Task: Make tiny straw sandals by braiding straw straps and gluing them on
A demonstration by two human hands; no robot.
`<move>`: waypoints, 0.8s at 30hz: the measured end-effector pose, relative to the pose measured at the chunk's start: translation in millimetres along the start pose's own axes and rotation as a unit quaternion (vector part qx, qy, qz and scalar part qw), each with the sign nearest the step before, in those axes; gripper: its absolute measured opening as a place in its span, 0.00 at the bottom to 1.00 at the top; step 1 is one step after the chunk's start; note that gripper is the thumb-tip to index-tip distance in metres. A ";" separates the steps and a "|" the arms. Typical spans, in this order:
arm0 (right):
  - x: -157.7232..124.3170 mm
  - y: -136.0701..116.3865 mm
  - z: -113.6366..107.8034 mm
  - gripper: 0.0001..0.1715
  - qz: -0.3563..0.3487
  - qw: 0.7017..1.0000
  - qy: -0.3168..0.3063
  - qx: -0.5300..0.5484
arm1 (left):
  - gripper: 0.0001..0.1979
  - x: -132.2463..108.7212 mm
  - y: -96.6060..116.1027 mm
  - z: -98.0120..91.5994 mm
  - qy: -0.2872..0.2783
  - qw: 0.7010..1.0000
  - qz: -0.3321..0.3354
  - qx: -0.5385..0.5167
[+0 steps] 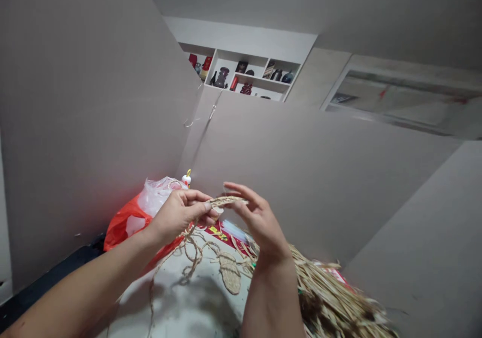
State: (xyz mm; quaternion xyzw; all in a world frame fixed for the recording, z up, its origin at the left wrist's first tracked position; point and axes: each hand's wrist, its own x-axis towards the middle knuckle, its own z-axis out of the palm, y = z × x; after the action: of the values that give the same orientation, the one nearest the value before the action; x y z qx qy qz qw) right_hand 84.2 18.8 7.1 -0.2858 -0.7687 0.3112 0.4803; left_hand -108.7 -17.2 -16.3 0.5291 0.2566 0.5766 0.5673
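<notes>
A small braided straw piece (228, 200) is held up in front of me, above the table. My left hand (184, 210) pinches its left end between thumb and fingers, with a twisted straw cord (194, 252) trailing beneath. At the other end, my right hand (258, 215) has its thumb against the piece and its upper fingers stretched out above it; the exact contact is partly hidden. Below, a small woven straw sole (229, 272) lies on the pale tabletop (173, 298).
A large bundle of dry straw (339, 293) spreads over the right side. Red and white plastic bags (130, 215) stand at the left, beside a white bottle with a yellow top (187, 178). Behind is a grey wall (278, 162) with a display shelf (244, 74).
</notes>
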 end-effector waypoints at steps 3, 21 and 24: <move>24.6 -4.0 -11.6 0.29 0.008 0.993 0.062 -0.100 | 0.05 9.3 -5.0 -5.3 0.034 0.999 -0.005 -0.023; -231.9 31.0 -98.1 0.12 0.368 0.752 -0.146 -0.527 | 0.05 24.4 -127.6 16.9 0.020 0.972 -0.230 -0.052; -252.1 54.6 -90.1 0.15 0.351 0.751 -0.143 -0.541 | 0.03 19.3 -142.1 17.9 0.014 0.967 -0.251 -0.040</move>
State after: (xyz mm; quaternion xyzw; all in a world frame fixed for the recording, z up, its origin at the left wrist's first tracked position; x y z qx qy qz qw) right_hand 269.1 -113.9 -144.2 -0.6997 -0.7138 0.0273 -0.0132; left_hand -34.2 27.1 -132.0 0.4164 0.3659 0.4334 0.7106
